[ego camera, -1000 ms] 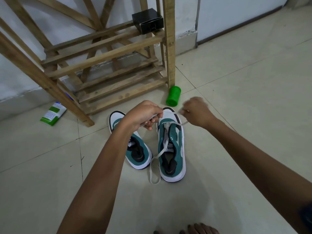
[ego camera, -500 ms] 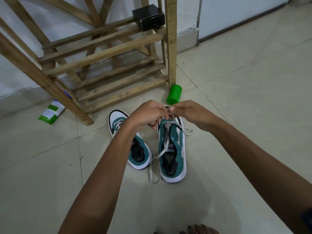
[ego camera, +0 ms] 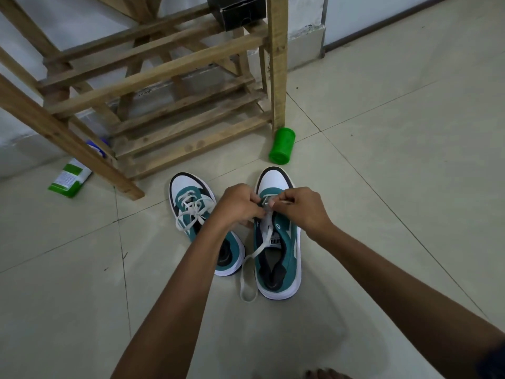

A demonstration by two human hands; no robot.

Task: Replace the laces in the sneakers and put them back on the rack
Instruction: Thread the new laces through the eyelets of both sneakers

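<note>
While the left sneaker [ego camera: 202, 222] is laced, both hands, left hand [ego camera: 237, 205] and right hand [ego camera: 302, 207], pinch the lace [ego camera: 257, 250] at the right sneaker [ego camera: 278, 242], rack [ego camera: 164, 86] at 11 o'clock unfilled.

Sneakers, teal and white: two, the left sneaker [ego camera: 202, 222] and right sneaker [ego camera: 278, 242]. Wooden rack [ego camera: 169, 86]: one. Near the rack: green cup [ego camera: 282, 145], one; black box [ego camera: 240, 8], one; green-white packet [ego camera: 69, 178], one.

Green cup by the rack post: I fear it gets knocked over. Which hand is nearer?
Right. The right hand pinches the lace over the right sneaker, below the green cup; the left hand sits farther left.
</note>
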